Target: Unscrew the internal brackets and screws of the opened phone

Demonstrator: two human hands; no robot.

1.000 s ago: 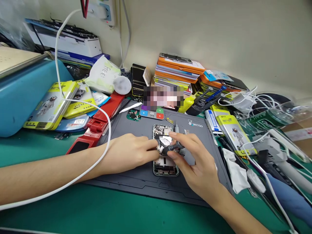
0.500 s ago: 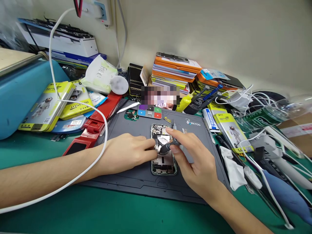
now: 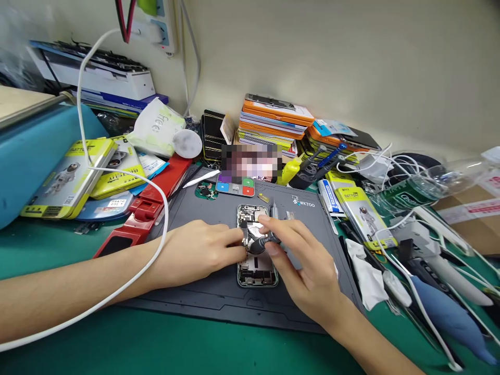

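An opened smartphone (image 3: 258, 278) lies upright in view on the dark grey work mat (image 3: 187, 299), its inner parts bare. My left hand (image 3: 203, 247) comes in from the left, thumb and forefinger closed together at the phone's left edge; what they pinch is too small to make out. Between the thumb and fingers of my right hand (image 3: 308, 255) is a dark grey tool (image 3: 260, 244) with a broad dark end, held low over the middle of the phone. That broad end covers part of the phone's inside.
A coloured parts tray (image 3: 235, 187), a screwdriver (image 3: 274, 209) and a round green board (image 3: 206, 191) lie beyond the phone. A white cable (image 3: 166, 224) loops over my left forearm. Boxed batteries (image 3: 365, 216) and a blue-handled tool (image 3: 449, 317) crowd the right side.
The whole view has shifted slightly, with the bench sitting lower and a little further left. The dark tool's angle has changed slightly over the phone; both hands keep nearly the same grip.
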